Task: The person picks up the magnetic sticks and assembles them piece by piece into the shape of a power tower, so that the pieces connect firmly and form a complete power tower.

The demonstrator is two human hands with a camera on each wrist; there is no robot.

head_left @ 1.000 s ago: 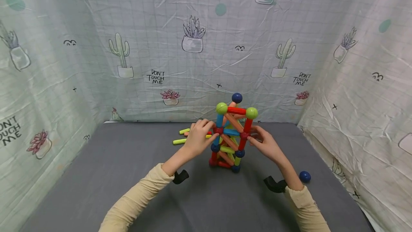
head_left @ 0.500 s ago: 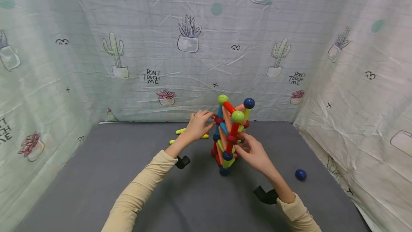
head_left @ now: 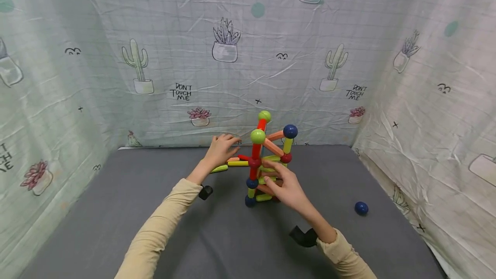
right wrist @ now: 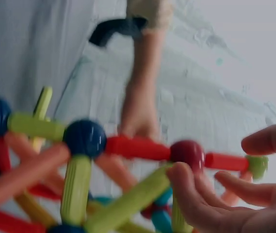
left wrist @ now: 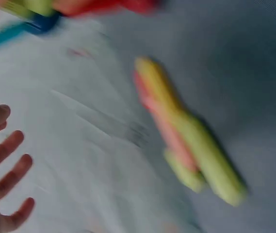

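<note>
A tower of coloured rods and balls (head_left: pixel 256 150) stands upright on the grey table, with lime balls on top of one side and a blue ball (head_left: pixel 290 131) on top of another. My right hand (head_left: pixel 286 186) is at its right side, fingertips by the dark red ball (head_left: pixel 254 163). In the right wrist view its thumb overlaps that ball (right wrist: pixel 187 154) and the other fingers are spread; firm contact cannot be told. Left of the tower, apart from it, my left hand (head_left: pixel 220 151) hovers with fingers spread and holds nothing.
Loose rods lie behind the left hand, among them a yellow rod (head_left: pixel 238 163) and a lime rod (head_left: pixel 219 168). A single blue ball (head_left: pixel 361 208) lies at the right of the table. A patterned cloth (head_left: pixel 248 76) rises behind and at both sides.
The tower has turned on the table, its near lime ball swinging from right to left. My left hand has come off it and moved left. My right hand has followed the tower leftward.
</note>
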